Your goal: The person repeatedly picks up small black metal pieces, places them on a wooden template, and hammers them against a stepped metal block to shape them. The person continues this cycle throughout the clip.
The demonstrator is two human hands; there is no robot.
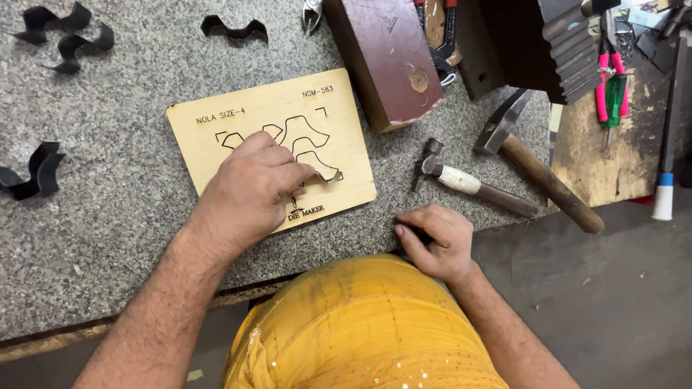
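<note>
Plywood template lies flat on the granite worktop, one board; left hand pinches one bent metal strip into its cut groove, right hand curls at the near edge, contents hidden. Two hammers right, four black strips left

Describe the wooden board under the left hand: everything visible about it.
The wooden board is a thin, pale plywood rectangle with rounded corners, lying flat and slightly skewed on the speckled stone worktop. Curved slots are cut through its middle in a wavy outline, with dark printed lettering near the top and bottom edges. The left hand rests on its lower middle, fingers pressing a bent metal strip at the cutout. A dark red block stands at its upper right corner.
</note>
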